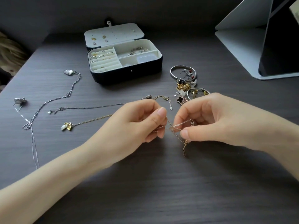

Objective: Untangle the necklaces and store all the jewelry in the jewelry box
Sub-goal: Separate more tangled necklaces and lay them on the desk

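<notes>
Fingers of the left hand (137, 122) and right hand (215, 120) pinch a tangled chain (175, 127) before the open jewelry box (126, 76), loose necklaces (71, 89) to its left, bangle pile (186, 88) to its right.

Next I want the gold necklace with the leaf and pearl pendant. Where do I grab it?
Probably pinch the leaf pendant from above: it is the bulkiest part, while the gold chain lies thin and flat on the table. Its far end runs behind the left hand.
</notes>
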A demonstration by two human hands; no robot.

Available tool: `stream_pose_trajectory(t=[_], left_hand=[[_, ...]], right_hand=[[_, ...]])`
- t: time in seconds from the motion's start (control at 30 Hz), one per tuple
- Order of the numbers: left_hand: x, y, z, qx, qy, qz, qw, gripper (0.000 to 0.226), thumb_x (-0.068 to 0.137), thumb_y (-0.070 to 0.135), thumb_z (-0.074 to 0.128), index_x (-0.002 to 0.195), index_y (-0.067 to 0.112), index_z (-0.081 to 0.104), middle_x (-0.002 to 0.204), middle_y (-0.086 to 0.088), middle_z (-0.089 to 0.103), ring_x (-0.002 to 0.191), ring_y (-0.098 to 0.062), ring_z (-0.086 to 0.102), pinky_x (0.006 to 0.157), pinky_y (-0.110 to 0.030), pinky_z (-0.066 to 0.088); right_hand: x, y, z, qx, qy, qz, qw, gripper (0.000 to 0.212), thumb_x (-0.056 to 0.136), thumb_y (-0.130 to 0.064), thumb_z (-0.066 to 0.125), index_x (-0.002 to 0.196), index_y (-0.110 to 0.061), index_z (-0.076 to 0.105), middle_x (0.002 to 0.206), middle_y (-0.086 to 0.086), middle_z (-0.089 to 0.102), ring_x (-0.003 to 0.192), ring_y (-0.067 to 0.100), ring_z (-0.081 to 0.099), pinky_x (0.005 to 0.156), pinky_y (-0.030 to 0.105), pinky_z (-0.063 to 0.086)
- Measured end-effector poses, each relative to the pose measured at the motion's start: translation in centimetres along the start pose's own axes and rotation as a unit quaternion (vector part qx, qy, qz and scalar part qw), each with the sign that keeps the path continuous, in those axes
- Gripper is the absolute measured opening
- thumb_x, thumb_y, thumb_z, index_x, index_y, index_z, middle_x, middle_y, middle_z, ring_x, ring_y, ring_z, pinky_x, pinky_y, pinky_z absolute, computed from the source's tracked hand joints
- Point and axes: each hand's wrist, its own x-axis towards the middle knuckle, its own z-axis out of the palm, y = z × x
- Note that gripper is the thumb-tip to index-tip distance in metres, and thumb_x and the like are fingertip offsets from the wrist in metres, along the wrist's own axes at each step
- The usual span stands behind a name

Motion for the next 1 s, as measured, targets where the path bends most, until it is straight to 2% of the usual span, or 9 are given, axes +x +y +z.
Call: stream_pose_trajectory(t=[0.17,0.27,0.37,0.5,0.57,0.67,0.8,0.9,1.0], left_hand=[[-0.07,0.56,-0.30,-0.046,-0.027,-0.047,0.997,0.014,0.074,0.026,0.060,0.060,0.022,0.059,0.055,0.001,0.054,0.047,-0.010,0.038,0.044,-0.011,0.032],[-0.10,0.62,-0.47,-0.027,-0.037,-0.053,0.998,0.011,0.062,0.017,0.068,0.062,0.023,0.059,0.057,0.001,0.051,0.049,-0.008,0.039,0.043,-0.011,0.031],[-0.11,0.60,-0.48,-0.021,-0.031,-0.050,0.998,0.014,0.059,0.012,0.068,0.061,0.022,0.059,0.060,0.002,0.053,0.048,-0.005,0.043,0.044,-0.010,0.033],[-0.07,0.37,-0.59,-0.020,-0.040,-0.043,0.998,0.012,0.059,0.011,0.069,0.069,0.015,0.065,0.060,0.004,0.056,0.053,-0.006,0.048,0.050,-0.011,0.038],[-0.09,0.36,-0.56,-0.007,-0.046,-0.039,0.998,0.013,0.060,0.013,0.069,0.071,0.019,0.069,0.058,0.006,0.056,0.054,-0.007,0.049,0.052,-0.012,0.038],[-0.13,0.59,-0.40,-0.009,-0.037,-0.037,0.999,0.004,0.064,0.017,0.066,0.067,0.017,0.069,0.053,0.005,0.056,0.047,-0.004,0.045,0.045,-0.009,0.034],[-0.10,0.59,-0.41,-0.025,-0.030,-0.045,0.998,0.008,0.069,0.019,0.062,0.066,0.018,0.070,0.050,-0.001,0.057,0.042,-0.010,0.038,0.042,-0.013,0.031],[-0.08,0.48,-0.45,-0.005,-0.028,-0.041,0.999,0.010,0.074,0.021,0.064,0.066,0.015,0.066,0.055,-0.002,0.063,0.042,-0.011,0.045,0.042,-0.012,0.032],[-0.24,0.20,-0.34,0.063,-0.006,0.028,0.998,0.011,0.082,0.019,0.063,0.074,0.012,0.063,0.063,-0.002,0.067,0.051,-0.013,0.058,0.045,-0.012,0.039]], right_hand=[[0.07,0.17,0.00,-0.019,0.009,-0.003,1.000,0.019,0.079,-0.002,0.070,0.071,-0.019,0.068,0.069,-0.001,0.069,0.063,0.007,0.061,0.066,0.018,0.050],[0.07,0.16,0.07,-0.015,0.007,0.000,1.000,0.005,0.071,-0.015,0.069,0.073,-0.020,0.069,0.068,-0.002,0.069,0.063,0.006,0.061,0.065,0.019,0.049],[0.03,0.06,0.06,-0.016,0.010,0.002,1.000,0.014,0.077,-0.007,0.072,0.070,-0.019,0.069,0.067,-0.002,0.068,0.062,0.006,0.060,0.064,0.017,0.049],[0.01,-0.23,0.13,-0.008,0.017,0.010,1.000,0.019,0.078,-0.001,0.065,0.071,-0.018,0.068,0.064,-0.002,0.068,0.060,0.005,0.059,0.061,0.013,0.046],[0.00,-0.21,0.14,-0.006,0.019,0.014,1.000,0.017,0.078,-0.002,0.064,0.073,-0.017,0.069,0.062,-0.003,0.067,0.060,0.005,0.059,0.061,0.011,0.046],[-0.04,-0.19,0.18,-0.006,0.020,0.017,1.000,0.016,0.078,-0.003,0.064,0.074,-0.017,0.070,0.062,-0.003,0.067,0.060,0.005,0.060,0.062,0.012,0.047],[-0.01,-0.08,0.21,0.002,0.021,0.020,1.000,0.015,0.079,-0.002,0.065,0.080,-0.017,0.071,0.067,-0.001,0.069,0.063,0.007,0.061,0.065,0.016,0.048],[0.05,-0.09,0.24,0.000,0.025,0.018,1.000,0.015,0.079,-0.004,0.064,0.077,-0.017,0.070,0.063,-0.003,0.068,0.061,0.004,0.061,0.063,0.012,0.047],[0.06,-0.14,0.30,-0.008,0.029,0.014,0.999,0.014,0.079,-0.006,0.063,0.074,-0.018,0.068,0.061,-0.004,0.067,0.060,0.003,0.059,0.062,0.013,0.046]])
